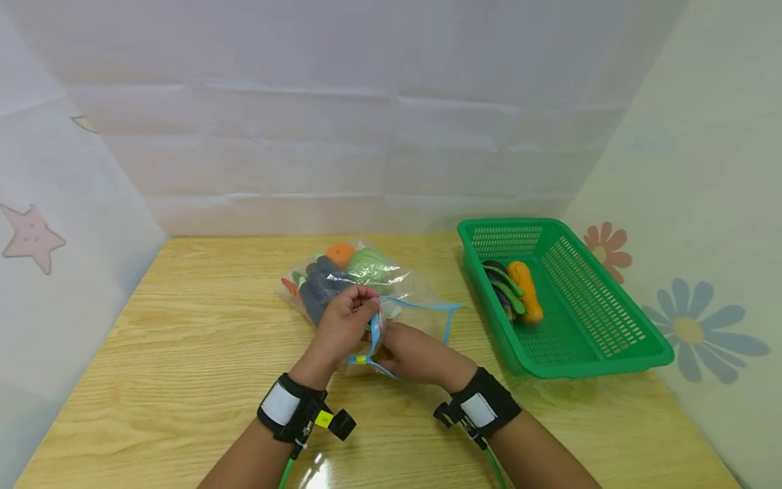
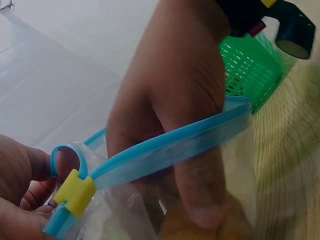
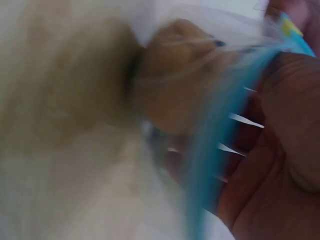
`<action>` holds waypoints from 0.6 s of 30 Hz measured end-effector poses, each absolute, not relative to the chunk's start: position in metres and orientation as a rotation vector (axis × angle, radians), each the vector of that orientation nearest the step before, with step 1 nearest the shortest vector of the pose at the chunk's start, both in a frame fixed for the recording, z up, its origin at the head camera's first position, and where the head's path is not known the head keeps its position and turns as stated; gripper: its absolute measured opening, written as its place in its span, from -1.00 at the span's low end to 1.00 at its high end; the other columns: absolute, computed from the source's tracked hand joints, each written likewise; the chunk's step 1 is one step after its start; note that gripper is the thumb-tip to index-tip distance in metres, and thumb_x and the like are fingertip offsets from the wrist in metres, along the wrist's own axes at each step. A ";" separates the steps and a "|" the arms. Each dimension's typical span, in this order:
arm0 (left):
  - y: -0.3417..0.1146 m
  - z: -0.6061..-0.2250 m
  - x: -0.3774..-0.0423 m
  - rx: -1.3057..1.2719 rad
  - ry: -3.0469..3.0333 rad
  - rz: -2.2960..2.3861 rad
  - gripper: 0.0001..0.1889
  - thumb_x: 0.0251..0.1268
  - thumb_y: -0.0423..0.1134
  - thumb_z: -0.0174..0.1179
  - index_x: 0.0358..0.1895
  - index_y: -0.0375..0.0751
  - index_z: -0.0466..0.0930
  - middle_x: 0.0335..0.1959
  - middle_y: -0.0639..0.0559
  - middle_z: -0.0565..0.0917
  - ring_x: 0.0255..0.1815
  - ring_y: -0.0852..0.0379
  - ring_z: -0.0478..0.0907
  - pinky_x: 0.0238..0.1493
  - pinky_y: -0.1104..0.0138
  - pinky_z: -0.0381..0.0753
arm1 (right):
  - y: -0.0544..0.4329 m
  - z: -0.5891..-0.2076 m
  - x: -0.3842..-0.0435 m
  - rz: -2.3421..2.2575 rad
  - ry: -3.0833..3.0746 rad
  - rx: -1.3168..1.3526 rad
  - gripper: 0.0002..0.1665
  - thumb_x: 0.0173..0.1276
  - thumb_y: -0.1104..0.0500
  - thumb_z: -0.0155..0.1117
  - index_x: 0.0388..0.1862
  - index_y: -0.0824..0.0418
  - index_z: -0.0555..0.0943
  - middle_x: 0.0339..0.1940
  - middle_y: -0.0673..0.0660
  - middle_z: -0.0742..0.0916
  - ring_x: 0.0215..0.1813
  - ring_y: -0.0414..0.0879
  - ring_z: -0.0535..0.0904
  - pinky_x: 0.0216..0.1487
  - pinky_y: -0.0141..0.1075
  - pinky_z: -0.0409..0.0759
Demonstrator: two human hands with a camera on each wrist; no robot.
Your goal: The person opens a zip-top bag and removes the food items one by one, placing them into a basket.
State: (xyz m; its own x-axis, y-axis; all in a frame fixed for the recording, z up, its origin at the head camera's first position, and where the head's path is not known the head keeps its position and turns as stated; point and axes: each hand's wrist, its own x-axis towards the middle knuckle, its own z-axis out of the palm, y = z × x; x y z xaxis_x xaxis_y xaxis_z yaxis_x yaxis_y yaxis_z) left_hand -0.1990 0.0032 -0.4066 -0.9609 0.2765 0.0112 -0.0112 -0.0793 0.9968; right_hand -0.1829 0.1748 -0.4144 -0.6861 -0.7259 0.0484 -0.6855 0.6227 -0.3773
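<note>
A clear zip bag (image 1: 421, 288) with a blue rim and yellow slider (image 2: 75, 192) lies in the middle of the table. Inside it show an orange round item (image 1: 340, 255), a pale green vegetable (image 1: 369, 266), long dark vegetables (image 1: 318, 282) and a red tip at the left. My left hand (image 1: 345, 322) pinches the bag's rim near the slider. Through the bag's mouth reaches my right hand (image 1: 421, 353), its thumb and fingers about a rounded brown vegetable (image 3: 172, 85). In the left wrist view the brown vegetable (image 2: 185, 225) shows low between thumb and fingers, partly hidden.
To the right stands a green plastic basket (image 1: 586, 370). An orange, gourd-shaped vegetable (image 1: 527, 292), green pods (image 1: 507, 285) and a dark eggplant (image 1: 502, 302) lie at its left side. White sheets (image 1: 366, 136) wall the wooden table (image 1: 201, 339) at the back and sides.
</note>
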 end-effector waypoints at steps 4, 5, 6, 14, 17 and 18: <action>0.003 -0.406 -0.200 0.308 2.004 2.158 -0.81 0.52 -0.32 0.06 0.03 -0.34 0.52 -0.28 -0.12 0.57 -0.43 0.11 0.47 -0.52 0.36 0.53 | 0.172 -0.423 -0.183 -0.558 2.780 -1.209 -0.55 0.34 0.23 0.39 0.18 0.29 0.57 0.08 0.11 0.62 0.10 -0.06 0.51 0.17 -0.23 0.48; 0.003 -0.406 -0.200 0.305 2.007 2.159 -0.81 0.51 -0.33 0.06 0.03 -0.35 0.53 -0.28 -0.12 0.57 -0.43 0.11 0.47 -0.51 0.37 0.53 | 0.172 -0.424 -0.183 -0.541 2.796 -1.214 -0.58 0.34 0.22 0.39 0.15 0.29 0.58 0.07 0.12 0.61 0.11 -0.04 0.50 0.17 -0.21 0.48; 0.003 -0.407 -0.201 0.301 2.005 2.159 -0.81 0.51 -0.33 0.06 0.03 -0.35 0.52 -0.28 -0.12 0.57 -0.43 0.11 0.47 -0.52 0.37 0.52 | 0.172 -0.425 -0.182 -0.525 2.811 -1.221 -0.57 0.34 0.21 0.40 0.15 0.29 0.59 0.07 0.13 0.61 0.13 -0.03 0.50 0.19 -0.20 0.47; 0.001 -0.405 -0.204 0.269 1.973 2.154 -0.79 0.53 -0.31 0.05 0.06 -0.36 0.51 -0.29 -0.11 0.54 -0.46 0.11 0.48 -0.52 0.39 0.52 | 0.179 -0.414 -0.179 -0.524 2.793 -1.103 -0.52 0.34 0.13 0.40 0.19 0.23 0.55 0.06 0.13 0.51 -0.10 -0.12 0.50 -0.09 -0.32 0.55; 0.001 -0.404 -0.204 0.276 1.974 2.152 -0.80 0.53 -0.31 0.05 0.05 -0.37 0.50 -0.29 -0.10 0.53 -0.47 0.13 0.45 -0.52 0.41 0.51 | 0.185 -0.402 -0.177 -0.490 2.775 -1.123 -0.52 0.33 0.21 0.34 0.23 0.20 0.54 0.13 0.10 0.55 -0.06 -0.11 0.51 -0.03 -0.28 0.55; 0.001 -0.404 -0.205 0.281 1.972 2.152 -0.80 0.53 -0.32 0.04 0.04 -0.37 0.50 -0.29 -0.09 0.53 -0.47 0.14 0.45 -0.52 0.41 0.50 | 0.188 -0.397 -0.176 -0.480 2.766 -1.139 -0.50 0.32 0.25 0.32 0.25 0.19 0.54 0.16 0.10 0.56 -0.01 -0.09 0.52 0.01 -0.26 0.55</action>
State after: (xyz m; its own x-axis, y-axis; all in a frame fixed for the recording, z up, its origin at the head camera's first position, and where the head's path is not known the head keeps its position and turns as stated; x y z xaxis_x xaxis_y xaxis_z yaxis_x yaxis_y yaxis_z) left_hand -0.2045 0.0006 -0.4040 -0.9600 0.2801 -0.0003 -0.0248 -0.0839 0.9962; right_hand -0.1757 0.1880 -0.3966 -0.7117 -0.7023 0.0168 -0.6668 0.6678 -0.3307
